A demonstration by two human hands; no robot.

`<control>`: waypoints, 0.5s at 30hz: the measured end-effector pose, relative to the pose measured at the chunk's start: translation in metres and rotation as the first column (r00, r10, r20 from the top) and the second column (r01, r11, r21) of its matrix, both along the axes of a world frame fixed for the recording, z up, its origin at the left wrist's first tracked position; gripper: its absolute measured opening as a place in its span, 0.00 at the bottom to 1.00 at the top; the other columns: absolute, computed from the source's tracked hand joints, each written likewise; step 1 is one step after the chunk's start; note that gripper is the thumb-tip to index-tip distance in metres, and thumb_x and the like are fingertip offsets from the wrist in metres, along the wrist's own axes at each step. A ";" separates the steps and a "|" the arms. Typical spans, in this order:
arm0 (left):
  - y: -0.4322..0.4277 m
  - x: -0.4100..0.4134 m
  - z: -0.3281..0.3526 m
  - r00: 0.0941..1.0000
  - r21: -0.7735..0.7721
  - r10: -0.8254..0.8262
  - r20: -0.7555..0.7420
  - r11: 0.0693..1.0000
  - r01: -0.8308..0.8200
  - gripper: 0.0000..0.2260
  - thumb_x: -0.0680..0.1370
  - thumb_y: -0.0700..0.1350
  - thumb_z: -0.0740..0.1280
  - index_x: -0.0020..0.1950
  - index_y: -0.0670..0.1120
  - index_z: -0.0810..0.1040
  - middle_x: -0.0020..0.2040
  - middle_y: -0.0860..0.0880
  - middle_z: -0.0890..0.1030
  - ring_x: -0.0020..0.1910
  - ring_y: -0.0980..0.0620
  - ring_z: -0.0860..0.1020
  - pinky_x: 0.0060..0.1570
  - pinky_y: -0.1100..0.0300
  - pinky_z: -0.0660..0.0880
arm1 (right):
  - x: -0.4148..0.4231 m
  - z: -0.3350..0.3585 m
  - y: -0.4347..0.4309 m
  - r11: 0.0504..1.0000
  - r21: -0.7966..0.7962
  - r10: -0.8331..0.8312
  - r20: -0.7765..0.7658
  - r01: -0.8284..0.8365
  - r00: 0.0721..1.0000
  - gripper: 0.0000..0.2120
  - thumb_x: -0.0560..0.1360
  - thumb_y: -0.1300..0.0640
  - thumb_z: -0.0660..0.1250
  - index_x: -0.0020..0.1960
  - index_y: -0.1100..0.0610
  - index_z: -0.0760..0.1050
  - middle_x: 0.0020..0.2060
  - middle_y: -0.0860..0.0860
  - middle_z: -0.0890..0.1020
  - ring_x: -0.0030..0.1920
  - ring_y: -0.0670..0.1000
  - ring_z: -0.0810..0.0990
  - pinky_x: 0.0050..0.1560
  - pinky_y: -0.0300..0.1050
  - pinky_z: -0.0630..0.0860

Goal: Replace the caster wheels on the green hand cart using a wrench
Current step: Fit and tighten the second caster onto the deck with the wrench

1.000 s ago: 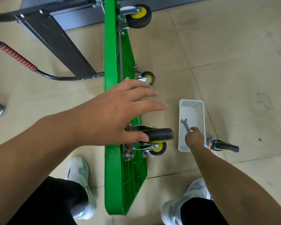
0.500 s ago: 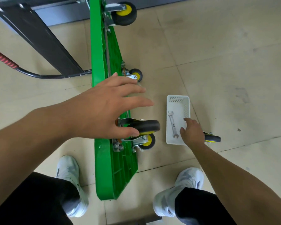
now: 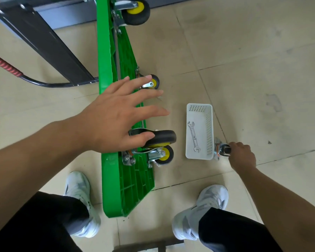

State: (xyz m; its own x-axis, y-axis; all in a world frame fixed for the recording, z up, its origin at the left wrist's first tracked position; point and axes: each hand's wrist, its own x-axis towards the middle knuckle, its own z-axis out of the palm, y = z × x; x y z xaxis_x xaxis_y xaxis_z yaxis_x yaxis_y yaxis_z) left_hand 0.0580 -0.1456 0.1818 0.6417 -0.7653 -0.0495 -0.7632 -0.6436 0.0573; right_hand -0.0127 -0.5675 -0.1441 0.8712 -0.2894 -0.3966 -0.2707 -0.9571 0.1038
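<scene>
Since half a second ago, the right hand (image 3: 241,155) has left the white basket (image 3: 198,108) and gone to its right side, where it now grips a loose wheel (image 3: 222,149) that lies on the floor, just beside the basket wall. The fingers are curled round the wheel's metal part.

Nearest to the camera are two white shoes (image 3: 78,190) under black trouser legs, standing on the floor (image 3: 244,70), one on each side of the green cart (image 3: 131,188). The cart stands on its long edge, with the ribbed underside turned to the right. The floor is made of large beige tiles with thin dark joints, and it carries some grey stains and scuff marks.

A little further, the left hand (image 3: 116,115) is spread over the cart with straight fingers and grasps nothing. Its thumb rests on a black wheel (image 3: 164,137), which sits just above a mounted wheel with a yellow hub (image 3: 165,154). The wrench (image 3: 194,136) lies flat inside the basket, apart from both hands.

Further along the cart there is a small wheel (image 3: 155,83) near the fingertips, and a big wheel (image 3: 136,12) at the far end. To the left lies the black handle with a red grip (image 3: 4,65), and behind it a dark grey panel (image 3: 44,39).
</scene>
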 end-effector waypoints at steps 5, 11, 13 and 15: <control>-0.001 0.002 -0.001 1.000 -0.025 0.020 -0.012 0.999 -0.020 0.22 0.77 0.63 0.59 0.70 0.61 0.74 0.78 0.53 0.65 0.81 0.47 0.50 0.73 0.41 0.59 | 0.004 -0.005 -0.005 0.992 -0.090 0.087 -0.016 -0.088 0.996 0.13 0.72 0.66 0.67 0.56 0.58 0.78 0.48 0.55 0.77 0.48 0.60 0.76 0.41 0.50 0.75; 0.001 0.002 -0.004 1.000 -0.056 0.001 -0.017 0.998 -0.002 0.21 0.77 0.63 0.59 0.67 0.59 0.77 0.78 0.53 0.65 0.81 0.46 0.51 0.70 0.42 0.61 | 0.002 0.000 -0.009 0.989 -0.087 0.115 -0.053 -0.119 0.992 0.08 0.72 0.65 0.67 0.51 0.60 0.79 0.46 0.57 0.75 0.48 0.60 0.76 0.40 0.50 0.73; 0.000 0.002 -0.004 1.000 -0.063 0.004 -0.015 0.998 -0.005 0.21 0.77 0.64 0.59 0.67 0.59 0.77 0.78 0.53 0.66 0.81 0.47 0.51 0.69 0.42 0.62 | 0.002 0.005 -0.011 0.999 0.026 0.030 0.020 -0.031 0.999 0.07 0.71 0.66 0.67 0.48 0.63 0.79 0.45 0.59 0.74 0.48 0.64 0.75 0.40 0.51 0.72; 0.000 0.001 -0.003 1.000 -0.074 0.005 -0.013 0.997 -0.006 0.21 0.77 0.64 0.58 0.67 0.59 0.77 0.77 0.53 0.66 0.81 0.47 0.51 0.69 0.42 0.62 | 0.006 0.013 -0.012 0.992 0.120 -0.049 0.073 0.040 0.996 0.06 0.71 0.64 0.67 0.47 0.63 0.78 0.43 0.58 0.72 0.48 0.64 0.75 0.40 0.51 0.72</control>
